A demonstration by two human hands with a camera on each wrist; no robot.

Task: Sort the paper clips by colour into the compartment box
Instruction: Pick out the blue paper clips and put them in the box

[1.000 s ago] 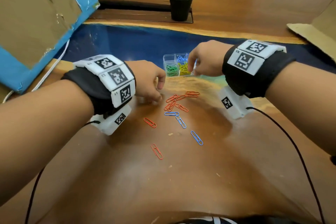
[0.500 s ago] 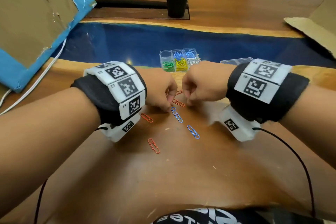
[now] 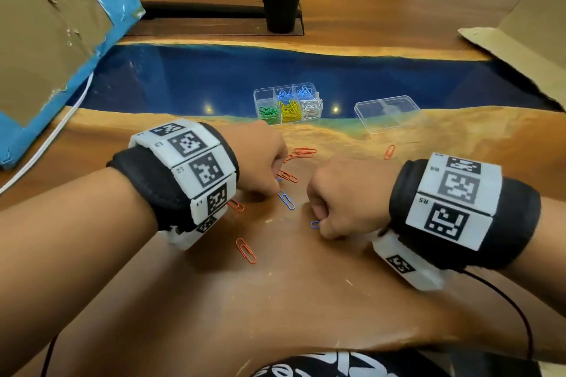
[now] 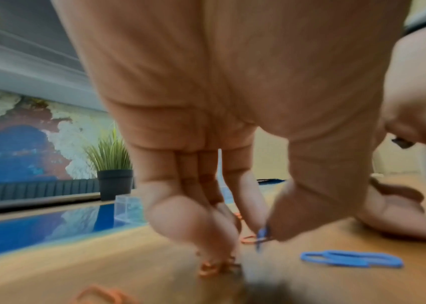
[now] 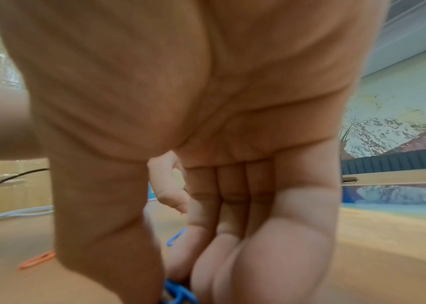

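Note:
The clear compartment box (image 3: 288,104) stands at the far edge of the wood, with green, yellow, white and blue clips in separate compartments. Several orange paper clips (image 3: 245,250) and a loose blue paper clip (image 3: 286,199) lie on the table between my hands. My left hand (image 3: 271,190) is curled with its fingertips down; in the left wrist view its thumb and forefinger pinch a small blue clip (image 4: 262,234). Closer to me, my right hand (image 3: 321,228) pinches another blue clip (image 3: 315,224) against the table, and that clip (image 5: 178,292) also shows at its fingertips in the right wrist view.
The box's clear lid (image 3: 387,113) lies to the right of the box. One orange clip (image 3: 389,151) lies apart near the lid. A potted plant (image 3: 280,9) stands at the back, with cardboard panels (image 3: 46,24) at the left and right. Cables trail from both wrists.
My right hand came back from the box towards me and went down onto a blue clip. My left hand stayed low among the clips, shifting slightly right.

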